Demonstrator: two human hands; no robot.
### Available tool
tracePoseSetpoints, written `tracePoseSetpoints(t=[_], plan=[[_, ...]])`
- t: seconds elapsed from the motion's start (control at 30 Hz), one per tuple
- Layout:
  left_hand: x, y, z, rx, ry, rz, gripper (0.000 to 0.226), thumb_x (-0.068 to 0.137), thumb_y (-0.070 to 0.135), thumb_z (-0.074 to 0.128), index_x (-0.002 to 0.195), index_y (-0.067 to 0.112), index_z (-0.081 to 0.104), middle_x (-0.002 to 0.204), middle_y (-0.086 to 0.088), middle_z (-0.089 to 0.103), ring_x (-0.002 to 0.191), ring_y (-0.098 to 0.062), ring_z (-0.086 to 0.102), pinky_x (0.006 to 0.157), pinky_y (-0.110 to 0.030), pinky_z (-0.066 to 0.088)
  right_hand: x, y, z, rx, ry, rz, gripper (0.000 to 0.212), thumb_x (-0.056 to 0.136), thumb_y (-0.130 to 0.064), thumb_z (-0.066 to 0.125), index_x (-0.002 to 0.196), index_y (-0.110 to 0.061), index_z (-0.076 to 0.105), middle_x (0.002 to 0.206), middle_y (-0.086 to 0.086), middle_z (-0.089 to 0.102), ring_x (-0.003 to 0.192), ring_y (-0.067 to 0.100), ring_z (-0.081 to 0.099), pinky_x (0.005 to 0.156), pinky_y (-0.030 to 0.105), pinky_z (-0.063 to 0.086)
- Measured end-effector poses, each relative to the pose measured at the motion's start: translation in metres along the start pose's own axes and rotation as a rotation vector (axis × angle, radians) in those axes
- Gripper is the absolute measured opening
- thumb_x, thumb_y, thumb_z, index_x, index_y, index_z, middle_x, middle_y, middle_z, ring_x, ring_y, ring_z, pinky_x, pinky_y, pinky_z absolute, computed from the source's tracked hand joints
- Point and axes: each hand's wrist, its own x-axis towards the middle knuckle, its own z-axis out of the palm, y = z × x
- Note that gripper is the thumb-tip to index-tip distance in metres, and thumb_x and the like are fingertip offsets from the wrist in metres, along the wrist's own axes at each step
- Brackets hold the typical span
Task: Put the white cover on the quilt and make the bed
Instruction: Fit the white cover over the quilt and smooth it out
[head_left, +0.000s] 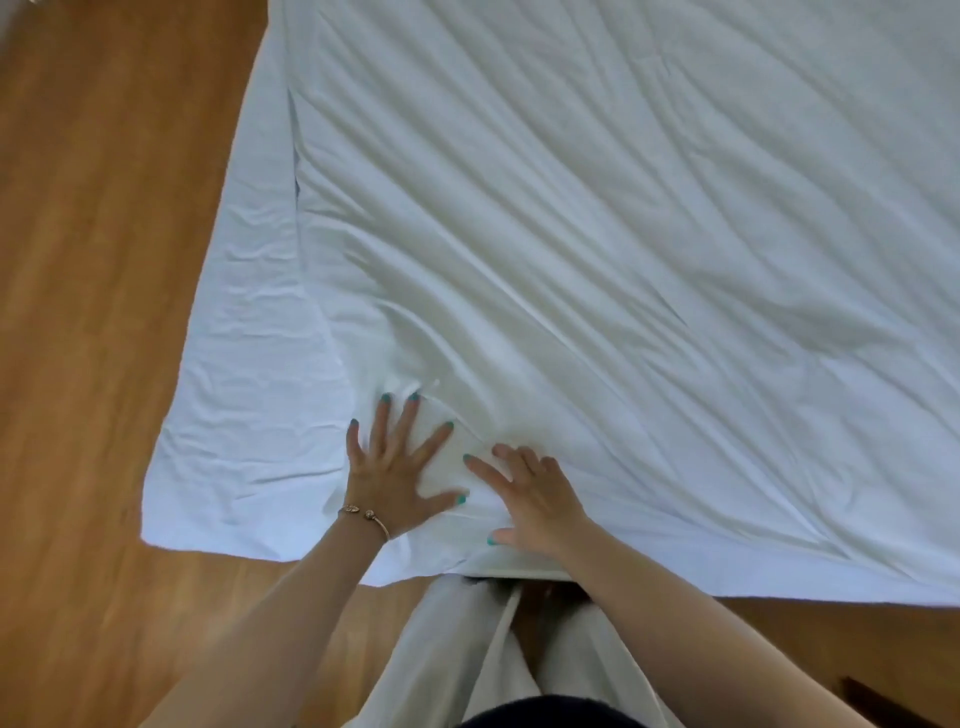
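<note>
Head view, item: cream-white rumpled quilt (597, 234) spread over pale-blue-white creased cotton cover (249, 364) on wooden floor (104, 260), left hand (397, 467) and right hand (535, 501) pressing flat, fingers spread, at quilt's near-left corner; judged step: aligning quilt on cover; next: matching corners.

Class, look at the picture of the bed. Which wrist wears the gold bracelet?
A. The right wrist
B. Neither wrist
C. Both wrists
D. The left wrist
D: the bracelet sits on the wrist of the left hand, which presses flat with spread fingers on the white cover; the wrist of the right hand beside it is bare.
</note>
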Motion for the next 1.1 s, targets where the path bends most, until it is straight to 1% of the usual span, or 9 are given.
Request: tracePoseSetpoints(t=[0.1, 0.2, 0.3, 0.5, 0.6, 0.7, 0.8, 0.93, 1.1], plan=[[0.0, -0.025, -0.004, -0.142, 0.028, 0.011, 0.071, 0.086, 0.075, 0.028, 0.149, 0.045, 0.017, 0.162, -0.006, 0.005, 0.147, -0.037, 0.004, 0.102, -0.062, 0.033, 0.018, -0.023, -0.009, 0.033, 0.036, -0.045, 0.115, 0.056, -0.065, 0.079, 0.151, -0.036, 0.02, 0.152, 0.002, 0.037, 0.127, 0.033, 0.048, 0.094, 0.046, 0.047], [0.003, -0.04, -0.012, -0.572, 0.077, -0.263, 0.073, 0.09, 0.062, 0.044, 0.151, 0.041, 0.009, 0.161, -0.002, -0.009, 0.148, -0.027, -0.005, 0.116, -0.048, 0.023, 0.032, -0.035, -0.021, 0.129, 0.024, -0.051, 0.111, 0.07, -0.063, 0.071, 0.152, -0.041, 0.0, 0.162, -0.005, 0.011, 0.143, 0.027, 0.023, 0.112, 0.045, 0.03], [0.008, -0.04, -0.014, -0.951, -0.013, -0.476, 0.091, 0.081, 0.055, 0.068, 0.149, 0.043, 0.008, 0.158, 0.003, 0.011, 0.145, -0.024, 0.016, 0.116, -0.04, 0.026, 0.044, -0.048, -0.025, 0.225, -0.006, 0.035, 0.117, 0.066, -0.072, 0.066, 0.152, -0.039, -0.007, 0.161, -0.006, 0.009, 0.144, 0.023, 0.021, 0.112, 0.045, 0.03], [0.054, -0.044, -0.031, -1.201, 0.029, -0.719, 0.109, 0.073, 0.049, 0.079, 0.147, 0.04, -0.001, 0.144, -0.007, 0.037, 0.127, -0.029, 0.045, 0.103, -0.042, 0.041, 0.066, -0.104, -0.026, 0.325, 0.013, 0.418, 0.124, 0.058, -0.088, 0.056, 0.152, -0.033, -0.002, 0.153, 0.001, 0.015, 0.133, 0.03, 0.026, 0.1, 0.045, 0.034], [0.07, -0.054, -0.035, -1.101, -0.063, -0.657, 0.105, 0.082, 0.026, 0.071, 0.15, 0.028, -0.009, 0.1, -0.006, 0.059, 0.086, -0.028, 0.059, 0.072, -0.032, 0.047, 0.074, -0.124, -0.025, 0.264, 0.08, 0.553, 0.112, 0.062, -0.077, 0.063, 0.15, -0.036, 0.007, 0.146, 0.007, 0.019, 0.125, 0.032, 0.027, 0.095, 0.042, 0.033], [0.074, -0.078, -0.031, -1.035, -0.099, -0.533, 0.088, 0.085, 0.019, 0.069, 0.15, 0.01, 0.01, 0.119, -0.012, 0.058, 0.107, -0.033, 0.057, 0.079, -0.032, 0.044, 0.084, -0.132, -0.021, 0.236, 0.09, 0.666, 0.112, 0.062, -0.072, 0.066, 0.149, -0.037, 0.006, 0.141, 0.007, 0.022, 0.122, 0.03, 0.028, 0.095, 0.041, 0.034], [0.062, -0.12, -0.025, -1.055, -0.139, -0.37, 0.081, 0.08, 0.02, 0.076, 0.144, 0.006, 0.027, 0.131, -0.01, 0.054, 0.121, -0.029, 0.051, 0.09, -0.026, 0.04, 0.097, -0.156, -0.015, 0.214, -0.019, 0.712, 0.124, 0.057, -0.077, 0.065, 0.15, -0.036, -0.007, 0.143, 0.009, 0.014, 0.128, 0.036, 0.026, 0.097, 0.047, 0.037], [0.029, -0.169, -0.02, -1.11, -0.197, -0.21, 0.07, 0.078, 0.017, 0.079, 0.138, 0.011, 0.044, 0.129, -0.007, 0.059, 0.121, -0.024, 0.054, 0.092, -0.021, 0.037, 0.111, -0.207, -0.005, 0.168, -0.006, 0.703, 0.087, 0.085, -0.049, 0.058, 0.152, -0.03, 0.006, 0.133, 0.009, 0.046, 0.119, 0.031, 0.045, 0.092, 0.04, 0.042], [-0.033, -0.24, 0.001, -1.135, -0.342, -0.077, 0.062, 0.075, 0.025, 0.074, 0.131, 0.013, 0.051, 0.124, -0.003, 0.061, 0.115, -0.021, 0.055, 0.091, -0.026, 0.042, 0.096, -0.277, 0.011, 0.364, -0.088, 0.537, 0.068, 0.087, -0.04, 0.057, 0.147, -0.028, 0.028, 0.124, 0.006, 0.056, 0.113, 0.028, 0.054, 0.093, 0.037, 0.044]])
